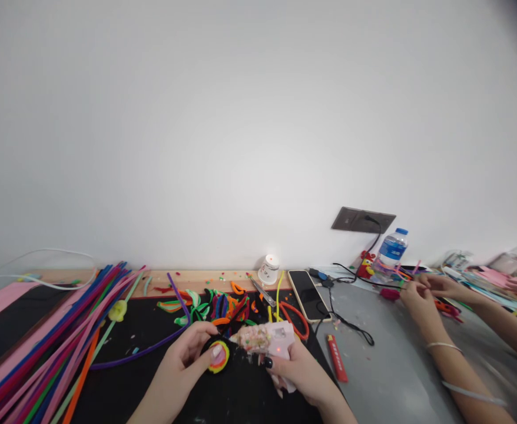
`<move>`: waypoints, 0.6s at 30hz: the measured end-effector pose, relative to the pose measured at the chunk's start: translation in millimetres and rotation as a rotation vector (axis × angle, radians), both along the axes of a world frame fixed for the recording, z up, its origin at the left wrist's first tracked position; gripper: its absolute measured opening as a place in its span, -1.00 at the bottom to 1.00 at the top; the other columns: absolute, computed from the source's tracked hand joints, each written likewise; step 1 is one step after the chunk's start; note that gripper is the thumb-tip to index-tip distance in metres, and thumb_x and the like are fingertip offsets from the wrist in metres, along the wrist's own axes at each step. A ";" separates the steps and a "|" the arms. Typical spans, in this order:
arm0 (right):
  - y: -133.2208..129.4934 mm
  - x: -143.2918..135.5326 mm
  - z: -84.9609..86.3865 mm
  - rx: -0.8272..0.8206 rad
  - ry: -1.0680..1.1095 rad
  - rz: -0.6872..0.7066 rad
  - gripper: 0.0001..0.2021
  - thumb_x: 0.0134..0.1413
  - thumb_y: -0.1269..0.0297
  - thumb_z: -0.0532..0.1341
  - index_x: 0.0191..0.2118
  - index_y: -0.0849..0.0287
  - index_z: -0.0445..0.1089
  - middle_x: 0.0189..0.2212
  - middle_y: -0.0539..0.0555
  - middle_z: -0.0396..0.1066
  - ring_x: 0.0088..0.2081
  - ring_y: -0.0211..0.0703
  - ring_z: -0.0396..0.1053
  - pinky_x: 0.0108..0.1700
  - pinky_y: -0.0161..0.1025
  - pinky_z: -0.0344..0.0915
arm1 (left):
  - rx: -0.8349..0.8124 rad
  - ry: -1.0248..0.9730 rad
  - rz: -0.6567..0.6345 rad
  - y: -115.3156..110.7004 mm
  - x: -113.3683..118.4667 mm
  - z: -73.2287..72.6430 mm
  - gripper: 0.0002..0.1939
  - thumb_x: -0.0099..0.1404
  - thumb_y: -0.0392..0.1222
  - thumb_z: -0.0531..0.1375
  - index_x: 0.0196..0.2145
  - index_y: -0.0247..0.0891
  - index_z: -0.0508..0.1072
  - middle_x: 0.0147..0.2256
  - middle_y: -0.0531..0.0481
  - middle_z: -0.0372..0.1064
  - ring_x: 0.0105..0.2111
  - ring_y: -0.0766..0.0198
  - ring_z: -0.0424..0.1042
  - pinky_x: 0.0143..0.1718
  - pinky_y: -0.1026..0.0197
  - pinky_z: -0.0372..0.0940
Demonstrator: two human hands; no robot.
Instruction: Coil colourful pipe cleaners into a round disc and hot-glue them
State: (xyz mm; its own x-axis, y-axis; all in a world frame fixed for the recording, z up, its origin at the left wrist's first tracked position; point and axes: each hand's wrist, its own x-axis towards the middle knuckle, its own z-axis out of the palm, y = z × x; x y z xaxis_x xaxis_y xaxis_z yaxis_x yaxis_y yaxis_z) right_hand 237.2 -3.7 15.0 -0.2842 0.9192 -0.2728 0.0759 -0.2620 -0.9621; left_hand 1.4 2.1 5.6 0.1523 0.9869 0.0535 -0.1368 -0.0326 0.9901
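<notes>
My left hand (pixel 186 358) pinches a round coil of fuzzy pipe cleaner (pixel 218 357), black outside with yellow, orange and pink rings, its thumb over the middle. In my right hand (pixel 300 368) is a pale pink glue gun (pixel 280 340) with a small red light. Its nozzle end is crusted with coloured bits and points left at the coil's edge; I cannot tell whether they touch. Just beyond both hands lies a pile of bent pipe cleaners (pixel 223 307) in green, orange and blue. Scissors with orange handles (pixel 300 321) rest behind the glue gun.
Long pipe cleaners (pixel 82 330) bundle at the left. A paper cup (pixel 269 270), a phone (pixel 308 295), a black cable (pixel 351 325) and a red box (pixel 337 358) are nearby. To the right stands a water bottle (pixel 391 252), beside another person's hands (pixel 430 294).
</notes>
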 end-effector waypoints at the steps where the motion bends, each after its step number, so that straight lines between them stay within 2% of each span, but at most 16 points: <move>1: 0.0 0.3 -0.7 0.000 0.005 -0.005 -0.47 -0.22 0.06 0.34 -0.15 0.27 0.22 -0.72 -0.19 0.21 -0.74 -0.45 0.04 -0.70 -0.46 0.00 | 0.004 -0.003 0.008 -0.1 0.4 0.9 -0.84 0.12 -0.12 0.25 -0.32 -0.14 0.37 -0.50 0.15 0.33 -0.43 0.28 0.32 -0.42 0.33 0.17; 7: 0.7 1.4 -4.1 -0.029 0.019 -0.006 -0.43 -0.23 0.10 0.36 -0.10 0.28 0.21 -0.65 -0.14 0.26 -0.70 -0.45 0.08 -0.68 -0.46 0.03 | 0.007 -0.011 0.004 0.0 1.3 3.6 -0.84 0.13 -0.12 0.25 -0.32 -0.13 0.38 -0.52 0.17 0.32 -0.46 0.30 0.30 -0.47 0.34 0.15; 12: 0.2 0.9 -2.9 -0.010 0.022 0.009 -0.45 -0.23 0.07 0.35 -0.13 0.28 0.23 -0.72 -0.19 0.20 -0.74 -0.44 0.05 -0.70 -0.46 0.01 | -0.001 -0.022 0.018 0.4 0.9 4.8 -0.81 0.10 -0.09 0.27 -0.33 -0.15 0.39 -0.52 0.16 0.32 -0.47 0.31 0.28 -0.47 0.35 0.14; 18: -0.2 -0.2 3.5 -0.005 0.011 0.009 -0.45 -0.23 0.06 0.34 -0.14 0.27 0.23 -0.71 -0.19 0.21 -0.74 -0.46 0.04 -0.69 -0.45 0.05 | -0.026 -0.033 0.057 0.3 0.1 9.4 -0.79 0.04 -0.09 0.30 -0.36 -0.17 0.41 -0.56 0.17 0.32 -0.53 0.32 0.27 -0.51 0.35 0.15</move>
State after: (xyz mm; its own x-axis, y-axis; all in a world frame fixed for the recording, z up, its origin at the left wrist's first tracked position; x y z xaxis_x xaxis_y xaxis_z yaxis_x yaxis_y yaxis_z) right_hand 237.1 -3.8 18.5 -0.2952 0.9152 -0.2745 0.0680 -0.2665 -0.9614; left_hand 1.5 2.4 15.0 0.0946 0.9950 0.0318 -0.1679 -0.0155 0.9857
